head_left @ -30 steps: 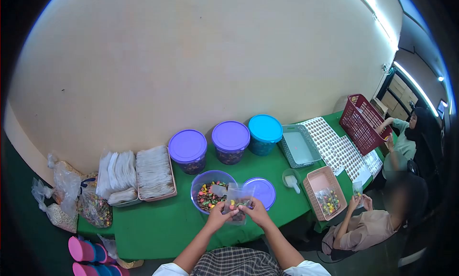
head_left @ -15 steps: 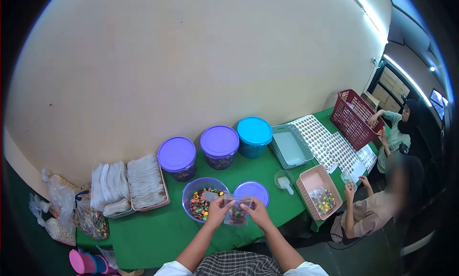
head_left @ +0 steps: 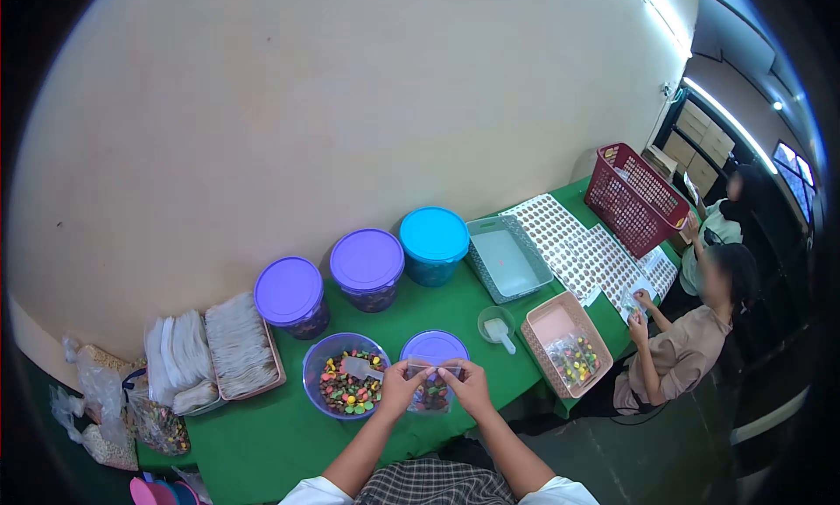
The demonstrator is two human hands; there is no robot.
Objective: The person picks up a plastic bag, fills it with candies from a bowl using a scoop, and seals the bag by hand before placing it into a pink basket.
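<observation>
My left hand [head_left: 402, 389] and my right hand [head_left: 468, 388] pinch the top edge of a clear plastic bag [head_left: 430, 398] from either side. Colourful candies lie in the lower part of the bag. Left of my hands stands a purple tub [head_left: 310, 378] of mixed colourful candies, with a clear scoop [head_left: 357, 368] resting on them. A round purple lid [head_left: 435, 343] lies flat on the table just behind the bag, partly hidden by it and my hands.
Two purple-lidded buckets [head_left: 367, 258] and a blue-lidded one [head_left: 434, 234] stand along the wall. Baskets of white packets [head_left: 241, 347] sit left. Right are a bowl with a scoop [head_left: 497, 328], a pink basket [head_left: 549, 319], sticker sheets [head_left: 569, 242] and two co-workers.
My view has turned a little to the right, so the table things shift left. Both hands stay on the bag's top edge, with the fingertips now closer together.
</observation>
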